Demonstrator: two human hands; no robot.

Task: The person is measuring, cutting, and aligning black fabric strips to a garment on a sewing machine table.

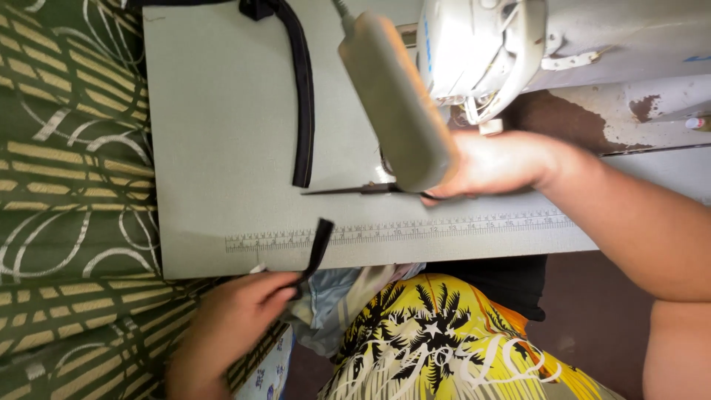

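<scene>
grey-green sewing table (222, 111), printed ruler scale along its near edge; green patterned cloth with cream loops (67, 185) draped at the left side; white sewing machine head (481, 52) at the far right of the table, with a long grey lamp housing (400, 96) slanting across the view in front of it.

item, left hand (237, 318): low at the table's near edge, fingers curled, pinching the lower end of a short black strip (320, 244). strip stands up and leans over the ruler scale, free end unsupported.

item, right hand (503, 163): forearm entering from the right, hand lying on the table below the machine head, closed on the handle of dark scissors (355, 190). blades lie flat, tips pointing left, just short of the end of a long black band (300, 96) that runs down the table from the far edge.

item, lap: yellow and black palm-print garment (444, 341), pale blue cloth bundled beside it.

risks, as judged: short strip is held only by a fingertip pinch and could slip into the lap. scissor tips sit close to the long band's end and could snag or nick it if pushed left. lamp housing hides part of the right hand, so finger placement in the handles cannot be told.
</scene>
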